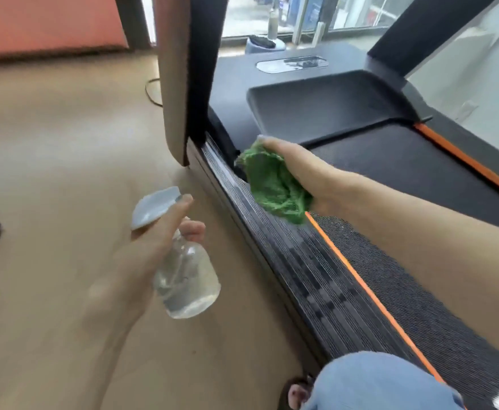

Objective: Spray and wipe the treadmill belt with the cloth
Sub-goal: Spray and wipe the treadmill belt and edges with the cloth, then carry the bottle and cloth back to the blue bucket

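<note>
Cloth (275, 184), green and bunched, is gripped in the right hand (298, 164) at the front left corner of the treadmill belt (390, 261), whose long axis runs back toward the person's knee. The left hand (153, 247) is curled round the spray bottle (186, 279) over the floor, well off the belt, so the right hand is nearer; wiping probably means drawing the cloth back along that axis.

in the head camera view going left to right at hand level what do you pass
Tan floor → left hand → spray bottle → ribbed side rail → green cloth → right hand → treadmill belt → far orange stripe.
</note>
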